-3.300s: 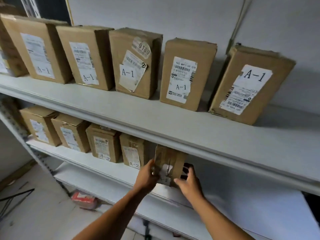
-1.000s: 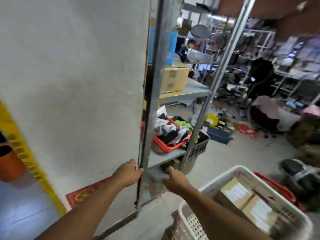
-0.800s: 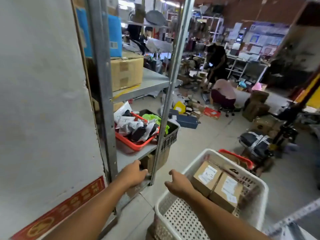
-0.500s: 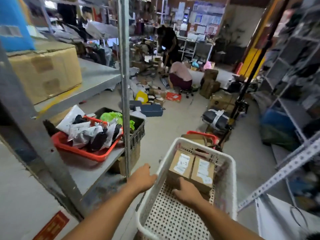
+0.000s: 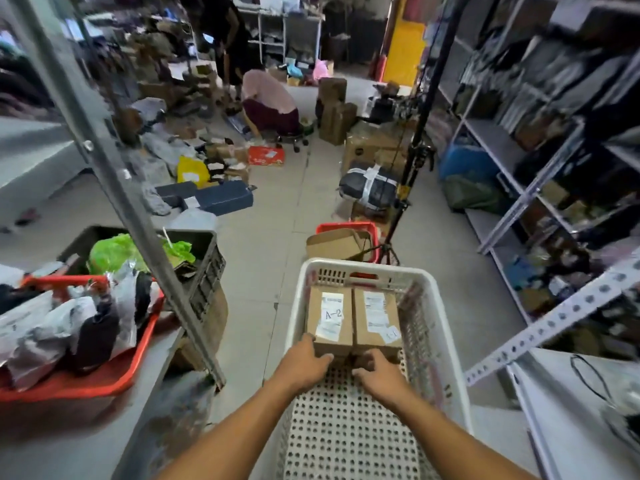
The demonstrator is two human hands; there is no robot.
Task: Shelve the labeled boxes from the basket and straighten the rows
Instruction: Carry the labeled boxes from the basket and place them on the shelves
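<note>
A white perforated basket (image 5: 436, 327) is seen from above on a grey floor (image 5: 277, 216), with two brown cardboard boxes lying side by side against its far end. The left box (image 5: 329, 315) carries a white label marked "A-2"; the right box (image 5: 375, 315) touches it and carries a white label whose writing cannot be read. The left hand (image 5: 304, 363) is curled around the near left corner of the left box, thumb along its near edge. The right hand (image 5: 375, 374) is curled at the near end of the right box; whether it grips it cannot be told. A red tray (image 5: 86, 379) of bagged parcels is set on a grey shelf (image 5: 86, 445) at the left, beside a dark crate (image 5: 204, 258). Further metal shelving (image 5: 502, 143) is seen on the right.
</note>
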